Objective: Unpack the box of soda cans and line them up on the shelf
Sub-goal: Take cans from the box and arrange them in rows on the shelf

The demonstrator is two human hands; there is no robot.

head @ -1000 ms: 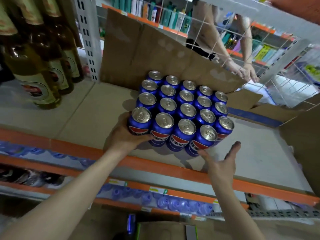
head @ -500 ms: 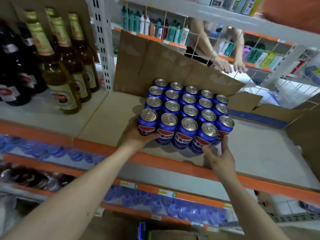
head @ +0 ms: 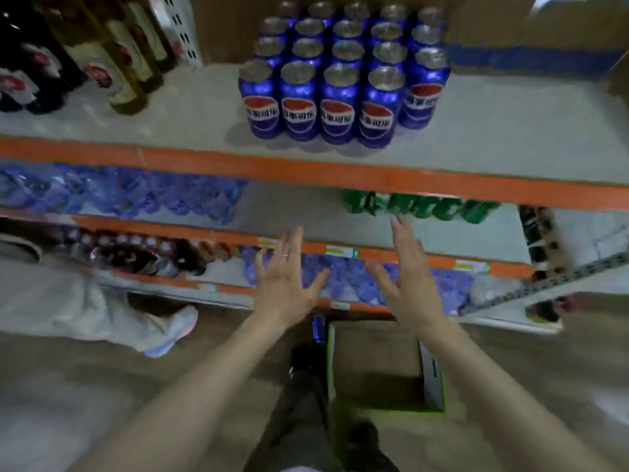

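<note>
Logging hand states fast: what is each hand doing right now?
Left hand: open, fingers spread, holding nothing.
Right hand: open, fingers straight, holding nothing.

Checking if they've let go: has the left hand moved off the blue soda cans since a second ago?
Yes. The left hand has dropped away from the blue soda cans, now below the orange shelf edge.

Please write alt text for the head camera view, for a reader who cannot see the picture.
Blue soda cans stand in a tight block on a grey shelf with an orange edge. Below, the person's left hand and right hand hang open and empty above an open cardboard box on the floor. Glass bottles stand at the left.
</note>
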